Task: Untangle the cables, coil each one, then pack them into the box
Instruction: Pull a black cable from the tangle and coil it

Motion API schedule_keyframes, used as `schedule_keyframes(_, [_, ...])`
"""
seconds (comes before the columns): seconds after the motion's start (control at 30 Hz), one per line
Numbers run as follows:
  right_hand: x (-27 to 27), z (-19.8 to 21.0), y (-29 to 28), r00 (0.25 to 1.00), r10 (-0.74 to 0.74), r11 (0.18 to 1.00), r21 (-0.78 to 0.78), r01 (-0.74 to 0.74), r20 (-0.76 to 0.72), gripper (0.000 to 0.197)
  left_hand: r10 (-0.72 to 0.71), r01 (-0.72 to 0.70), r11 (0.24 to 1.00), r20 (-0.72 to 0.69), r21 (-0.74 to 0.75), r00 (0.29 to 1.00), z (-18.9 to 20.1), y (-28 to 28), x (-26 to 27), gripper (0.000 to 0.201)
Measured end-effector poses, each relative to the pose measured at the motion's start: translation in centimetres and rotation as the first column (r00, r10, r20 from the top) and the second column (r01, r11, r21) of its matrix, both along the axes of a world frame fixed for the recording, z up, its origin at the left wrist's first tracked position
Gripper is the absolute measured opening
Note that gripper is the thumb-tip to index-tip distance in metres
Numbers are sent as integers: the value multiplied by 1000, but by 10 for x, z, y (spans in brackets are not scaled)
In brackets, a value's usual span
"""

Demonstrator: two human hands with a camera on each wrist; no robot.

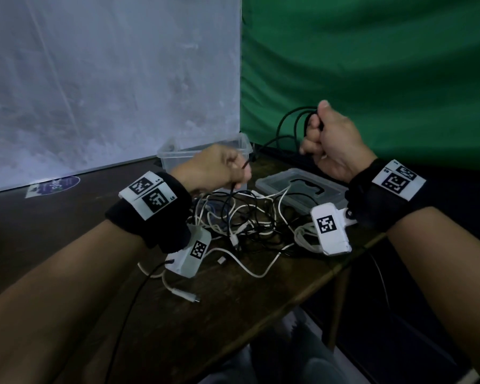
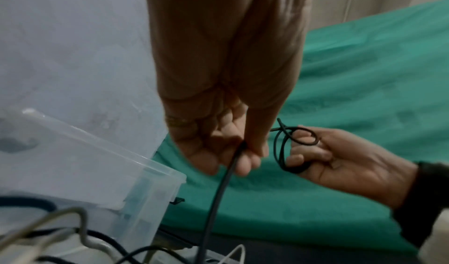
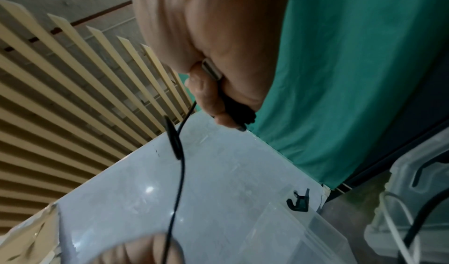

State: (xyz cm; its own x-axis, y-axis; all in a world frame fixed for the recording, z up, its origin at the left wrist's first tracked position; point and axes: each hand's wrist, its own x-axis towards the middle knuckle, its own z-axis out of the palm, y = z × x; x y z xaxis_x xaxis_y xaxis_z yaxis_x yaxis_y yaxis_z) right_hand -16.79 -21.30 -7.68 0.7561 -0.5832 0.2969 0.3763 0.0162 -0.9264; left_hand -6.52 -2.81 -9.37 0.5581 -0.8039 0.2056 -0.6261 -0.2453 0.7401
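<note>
A tangle of white and black cables point(image 1: 241, 223) lies on the dark wooden table point(image 1: 205, 314). My right hand point(image 1: 330, 142) is raised above the table and grips several loops of a black cable point(image 1: 294, 120), wound round its fingers point(image 2: 303, 149). A metal plug point(image 3: 211, 69) shows inside that fist. My left hand point(image 1: 219, 170) pinches the same black cable point(image 2: 218, 191) lower down, just in front of the clear plastic box point(image 1: 205, 151). The cable runs from the left hand down into the tangle.
The clear box lid point(image 1: 297, 187) lies flat to the right of the tangle. A green cloth point(image 1: 372, 79) hangs behind and a pale board point(image 1: 108, 79) stands at the left. The table's front edge point(image 1: 302, 297) runs diagonally; my knees show below it.
</note>
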Motion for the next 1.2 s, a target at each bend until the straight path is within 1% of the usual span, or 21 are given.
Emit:
schedule_keyframes(0.07, [-1, 3, -1, 1000, -15, 999, 29, 14, 23, 41, 32, -65, 976, 158, 209, 987, -4, 3, 4, 11])
schedule_keyframes(0.1, [-1, 4, 0, 1000, -17, 999, 30, 16, 25, 41, 59, -107, 964, 200, 242, 978, -7, 3, 5, 13])
schedule_keyframes(0.13, [-1, 3, 1, 1000, -15, 1000, 22, 14, 20, 41, 93, -142, 964, 213, 224, 973, -9, 3, 4, 12])
schedule_keyframes(0.17, [-1, 2, 2, 1000, -5, 1000, 5, 5, 4, 41, 129, -166, 972, 209, 169, 969, -10, 2, 5, 12])
schedule_keyframes(0.23, [0, -2, 4, 998, 36, 998, -49, -38, -59, 41, 199, -197, 980, 125, -29, 972, -9, -1, 5, 16])
schedule_keyframes(0.3, [0, -8, 7, 984, 100, 987, -111, -117, -147, 41, 238, -229, 946, 11, -230, 971, -2, -4, 5, 20])
schedule_keyframes(0.33, [0, -11, 8, 973, 128, 978, -139, -156, -193, 42, 254, -246, 922, -13, -299, 967, 2, -4, 5, 22])
schedule_keyframes(0.4, [0, -16, 12, 948, 156, 959, -188, -213, -279, 42, 286, -268, 880, -14, -392, 958, 10, -5, 6, 25])
schedule_keyframes(0.53, [-1, -22, 19, 910, 138, 926, -274, -258, -391, 42, 369, -296, 780, 24, -551, 929, 18, -3, 14, 27])
schedule_keyframes(0.63, [-2, -25, 19, 911, 125, 929, -275, -246, -393, 44, 410, -292, 694, 28, -658, 912, 23, 1, 19, 26])
schedule_keyframes(0.67, [-1, -25, 19, 919, 129, 937, -257, -236, -373, 44, 425, -295, 689, 39, -663, 904, 24, 3, 22, 25])
schedule_keyframes(0.7, [-1, -24, 18, 929, 140, 947, -226, -226, -341, 44, 441, -298, 714, 77, -634, 894, 26, 5, 23, 24])
schedule_keyframes(0.73, [-1, -22, 18, 941, 156, 958, -185, -218, -301, 44, 458, -305, 770, 152, -560, 876, 26, 5, 24, 22])
schedule_keyframes(0.8, [-1, -16, 18, 958, 189, 971, -102, -215, -217, 45, 433, -335, 891, 355, -305, 829, 23, 6, 22, 16])
schedule_keyframes(0.83, [-2, -13, 18, 963, 202, 973, -76, -219, -180, 45, 390, -345, 921, 423, -182, 818, 20, 5, 19, 14])
schedule_keyframes(0.9, [-1, -6, 19, 970, 208, 975, -57, -217, -124, 44, 260, -301, 954, 469, 14, 844, 11, 4, 13, 16])
schedule_keyframes(0.97, [-1, -4, 19, 978, 181, 980, -67, -188, -101, 43, 108, -186, 972, 438, 141, 892, 4, 3, 6, 20])
schedule_keyframes(1.0, [1, -5, 19, 982, 156, 983, -85, -166, -105, 43, 45, -123, 978, 401, 171, 915, 0, 2, 5, 22])
schedule_keyframes(1.07, [4, -9, 18, 986, 88, 982, -155, -110, -143, 42, -23, -19, 990, 301, 138, 953, -3, 0, 2, 26])
schedule_keyframes(1.13, [7, -16, 18, 979, 13, 962, -264, -68, -206, 42, -62, 61, 998, 184, 8, 981, -2, -1, 0, 25])
schedule_keyframes(1.2, [8, -26, 17, 959, -24, 920, -382, -89, -283, 43, -65, 80, 988, 117, -129, 991, 1, -2, -2, 23])
